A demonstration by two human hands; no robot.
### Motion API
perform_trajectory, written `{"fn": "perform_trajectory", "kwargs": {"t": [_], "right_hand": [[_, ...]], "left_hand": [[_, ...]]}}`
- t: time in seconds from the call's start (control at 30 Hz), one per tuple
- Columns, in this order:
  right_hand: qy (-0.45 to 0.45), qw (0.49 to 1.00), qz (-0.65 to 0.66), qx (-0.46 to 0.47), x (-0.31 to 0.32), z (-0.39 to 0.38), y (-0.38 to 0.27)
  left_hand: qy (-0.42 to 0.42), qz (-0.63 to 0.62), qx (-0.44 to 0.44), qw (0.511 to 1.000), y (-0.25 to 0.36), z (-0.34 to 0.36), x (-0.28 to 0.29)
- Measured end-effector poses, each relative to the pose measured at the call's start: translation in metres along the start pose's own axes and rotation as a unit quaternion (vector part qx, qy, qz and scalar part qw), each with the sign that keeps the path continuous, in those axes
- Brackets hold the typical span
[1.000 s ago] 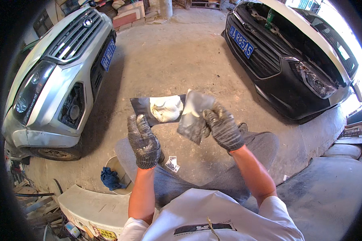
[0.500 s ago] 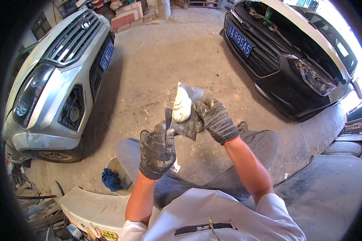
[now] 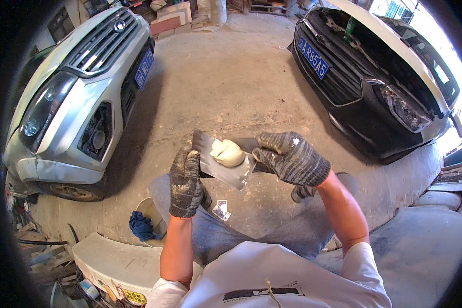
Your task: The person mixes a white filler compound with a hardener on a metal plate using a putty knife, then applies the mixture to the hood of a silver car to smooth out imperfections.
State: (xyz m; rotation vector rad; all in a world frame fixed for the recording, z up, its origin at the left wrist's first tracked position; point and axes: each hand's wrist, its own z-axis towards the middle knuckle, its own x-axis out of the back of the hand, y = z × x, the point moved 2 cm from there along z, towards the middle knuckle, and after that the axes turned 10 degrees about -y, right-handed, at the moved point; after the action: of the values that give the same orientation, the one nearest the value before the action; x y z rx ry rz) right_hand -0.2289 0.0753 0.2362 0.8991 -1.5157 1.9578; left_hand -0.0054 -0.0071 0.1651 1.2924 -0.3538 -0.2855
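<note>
My left hand (image 3: 185, 182), in a grey knit glove, grips a thin metal scraper plate (image 3: 215, 169) held fairly level in front of me. A lump of creamy white paste (image 3: 228, 153) sits on it. My right hand (image 3: 291, 158), gloved the same way, grips a second dark scraper plate (image 3: 250, 143) whose end reaches under or behind the first plate and the paste; I cannot tell exactly where it ends. White smears mark the edge beside the lump and the back of my right glove.
A silver car (image 3: 77, 128) stands left and a dark-fronted car with raised hood (image 3: 344, 92) right. A bucket (image 3: 156, 213) with blue cloth (image 3: 141, 226), a white panel (image 3: 113, 259) and grey panels (image 3: 405, 241) lie near my bent legs. Boards (image 3: 167, 20) and a pillar (image 3: 218, 13) are at the back.
The plates have turned from a steep, crossed position to a flatter one. The paste has shifted down with them. My right hand has moved right and down, my left slightly left.
</note>
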Motion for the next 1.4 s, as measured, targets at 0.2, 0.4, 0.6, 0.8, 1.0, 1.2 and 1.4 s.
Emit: {"fn": "perform_trajectory", "kwargs": {"t": [0.2, 0.4, 0.6, 0.8, 1.0, 1.2, 1.4], "right_hand": [[0.116, 0.954, -0.264, 0.086, 0.008, -0.002, -0.019], [0.076, 0.951, -0.291, 0.070, -0.030, -0.009, -0.015], [0.124, 0.929, -0.336, 0.087, -0.039, -0.004, -0.017], [0.185, 0.954, -0.187, 0.141, -0.008, -0.001, -0.002], [0.057, 0.990, -0.035, 0.121, 0.010, 0.002, 0.018], [0.197, 0.970, -0.131, 0.050, 0.012, -0.007, 0.022], [0.190, 0.902, 0.360, -0.142, -0.059, -0.013, 0.039]], "left_hand": [[0.029, 0.118, -0.033, 0.992, -0.026, 0.008, -0.005], [0.048, 0.326, -0.056, 0.942, -0.044, 0.007, -0.021], [0.002, 0.391, -0.081, 0.917, -0.038, 0.006, -0.028], [-0.001, 0.305, -0.208, 0.929, -0.033, 0.007, -0.017], [0.017, 0.046, -0.067, 0.997, -0.020, 0.006, -0.008], [0.114, 0.361, -0.227, 0.897, -0.004, 0.009, 0.004], [0.139, 0.298, -0.159, 0.931, -0.023, 0.000, 0.000]]}}
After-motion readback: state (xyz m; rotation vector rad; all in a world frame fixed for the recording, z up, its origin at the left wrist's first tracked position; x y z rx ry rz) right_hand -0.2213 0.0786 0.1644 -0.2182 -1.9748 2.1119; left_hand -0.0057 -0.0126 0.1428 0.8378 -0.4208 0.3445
